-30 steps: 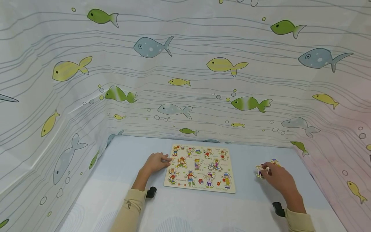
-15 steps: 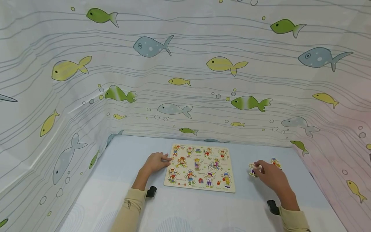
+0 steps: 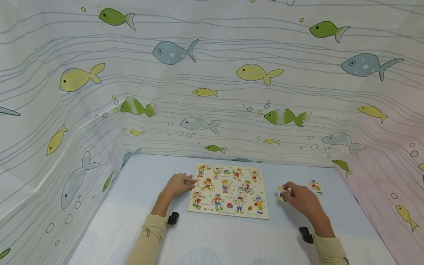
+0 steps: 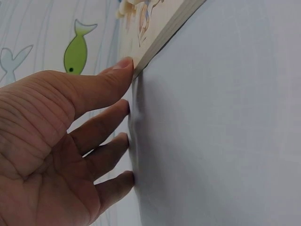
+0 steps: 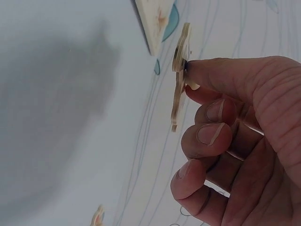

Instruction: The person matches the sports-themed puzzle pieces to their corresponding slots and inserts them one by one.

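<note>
My right hand (image 3: 303, 198) pinches a flat wooden puzzle piece (image 3: 280, 193), shaped as a child figure, to the right of the puzzle board (image 3: 212, 194). In the right wrist view the piece (image 5: 179, 80) stands edge-on at the thumb and index finger, clear of the table, while the other fingers bend below. The board lies flat, with several colourful sport figures on it. My left hand (image 3: 179, 184) rests by its left edge; in the left wrist view the thumb touches the board's corner (image 4: 141, 63) and the other fingertips reach down to the table.
Another puzzle piece (image 3: 315, 187), a figure with a blue cap, lies on the table (image 3: 232, 239) beyond my right hand. A fish-patterned sheet (image 3: 225, 110) rises behind the table and along both sides. Dark wrist devices (image 3: 305, 235) sit at both sleeves.
My right hand has moved left toward the board with the pinched piece, leaving the other piece on the table fully in sight. My left hand has stayed in place.
</note>
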The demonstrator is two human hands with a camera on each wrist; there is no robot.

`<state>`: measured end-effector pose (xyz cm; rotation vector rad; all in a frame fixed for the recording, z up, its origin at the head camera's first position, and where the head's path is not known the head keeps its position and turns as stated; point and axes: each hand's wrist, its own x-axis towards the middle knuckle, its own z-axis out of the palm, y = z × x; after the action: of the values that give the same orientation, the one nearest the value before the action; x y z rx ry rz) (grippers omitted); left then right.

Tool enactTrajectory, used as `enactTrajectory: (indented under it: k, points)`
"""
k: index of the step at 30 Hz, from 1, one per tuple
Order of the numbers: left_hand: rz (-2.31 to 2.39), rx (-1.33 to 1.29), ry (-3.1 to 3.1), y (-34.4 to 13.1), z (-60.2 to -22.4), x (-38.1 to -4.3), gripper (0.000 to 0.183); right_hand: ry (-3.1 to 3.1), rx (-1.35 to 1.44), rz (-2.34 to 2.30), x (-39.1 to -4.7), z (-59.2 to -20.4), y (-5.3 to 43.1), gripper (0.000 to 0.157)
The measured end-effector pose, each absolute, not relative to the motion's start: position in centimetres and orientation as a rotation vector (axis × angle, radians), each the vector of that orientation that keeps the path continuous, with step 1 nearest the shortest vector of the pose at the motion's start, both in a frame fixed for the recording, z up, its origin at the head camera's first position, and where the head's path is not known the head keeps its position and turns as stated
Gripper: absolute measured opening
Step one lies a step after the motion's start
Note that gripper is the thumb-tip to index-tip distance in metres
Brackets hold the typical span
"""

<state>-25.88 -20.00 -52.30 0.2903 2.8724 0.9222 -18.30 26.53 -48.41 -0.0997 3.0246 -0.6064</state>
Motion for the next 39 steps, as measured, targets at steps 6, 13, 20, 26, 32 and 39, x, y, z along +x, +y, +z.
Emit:
enactTrajectory:
  k: [6, 13, 20, 26, 32, 39]
  points:
    - [0.919, 0.27, 2.858, -19.9, -52.3, -26.0, 0.026, 3.022, -0.106, -0.61, -18.5, -48.4, 25.9, 0.025]
    - [0.924, 0.273, 2.857, -19.9, -52.3, -26.0, 0.026, 3.015, -0.146, -0.622, -18.7, -48.7, 24.8, 0.024]
    - [0.921, 0.271, 2.854, -19.9, -52.2, -26.0, 0.025, 3.01, -0.162, -0.635, -18.7, -48.6, 23.7, 0.023]
    - [0.918, 0.269, 2.859, -19.9, -52.1, -25.9, 0.026, 2.997, -0.221, -0.645, -19.0, -48.6, 22.5, 0.023]
    - [0.924, 0.267, 2.856, -19.8, -52.2, -26.0, 0.025, 2.99, -0.264, -0.654, -19.0, -48.8, 21.2, 0.022]
    - [0.922, 0.264, 2.855, -19.9, -52.2, -26.0, 0.025, 2.964, -0.319, -0.652, -19.0, -49.3, 19.7, 0.021]
